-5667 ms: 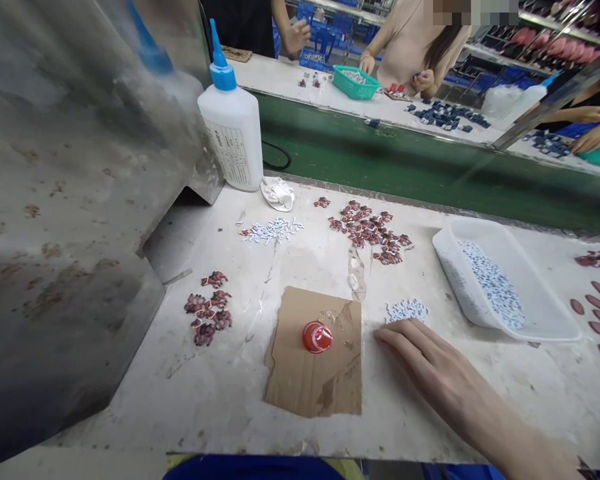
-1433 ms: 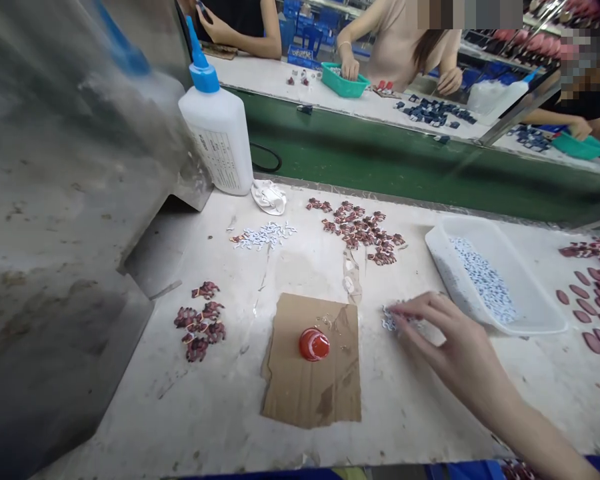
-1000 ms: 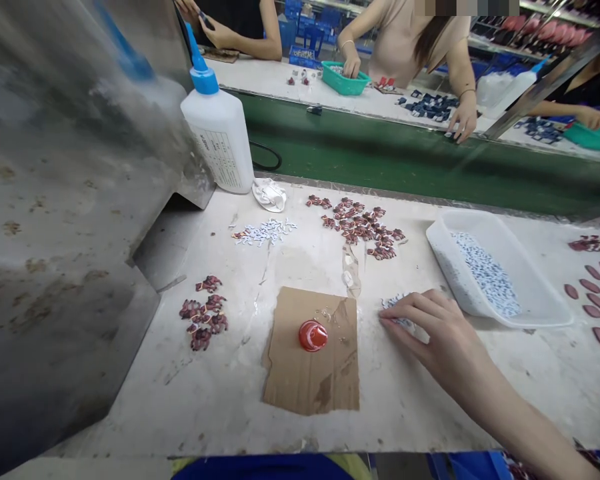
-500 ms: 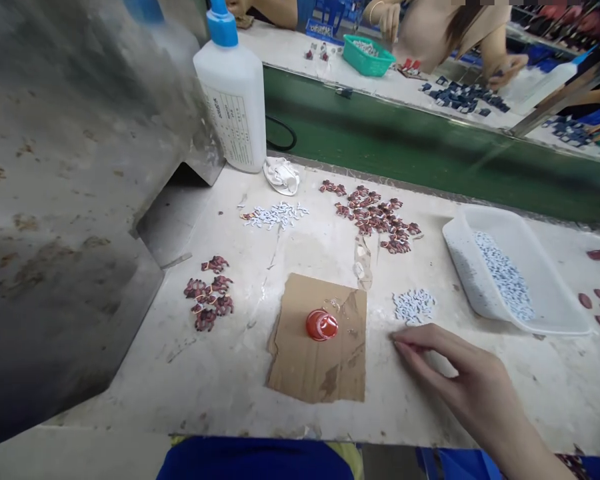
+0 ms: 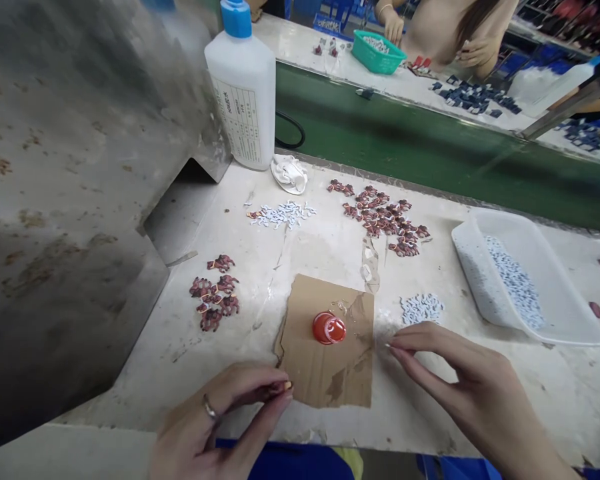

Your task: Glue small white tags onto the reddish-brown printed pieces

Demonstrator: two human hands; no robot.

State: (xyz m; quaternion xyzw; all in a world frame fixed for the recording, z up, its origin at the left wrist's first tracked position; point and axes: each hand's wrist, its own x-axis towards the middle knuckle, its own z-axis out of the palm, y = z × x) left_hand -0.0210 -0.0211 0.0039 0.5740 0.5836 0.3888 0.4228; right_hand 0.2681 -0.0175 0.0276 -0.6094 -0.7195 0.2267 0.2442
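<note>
My left hand (image 5: 225, 423), a ring on one finger, pinches a small reddish-brown figure (image 5: 279, 387) with a pale yellow tip; most of it is hidden by the fingers. It is over the lower left edge of a torn cardboard piece (image 5: 347, 380). On the cardboard sits a small round dish of shiny red liquid (image 5: 329, 328). To the right, my right hand (image 5: 460, 380) pinches a tiny white piece (image 5: 389, 345) between thumb and forefinger. Just beyond that hand lies a pile of small pale blue-white pieces (image 5: 423, 309).
Brown animal-like figures lie in a left group (image 5: 215, 293) and a back group (image 5: 385, 217). Another pale pile (image 5: 285, 213) is near a white bottle (image 5: 247, 100) and crumpled white cloth (image 5: 289, 175). A white bin (image 5: 570, 320) stands right; a metal housing (image 5: 70, 200) left. A co-worker sits across.
My left hand has come into view from below, holding the small brown figure. My right hand stays beside the pale pile, a tiny white piece now visible at its fingertips. The view has shifted slightly.
</note>
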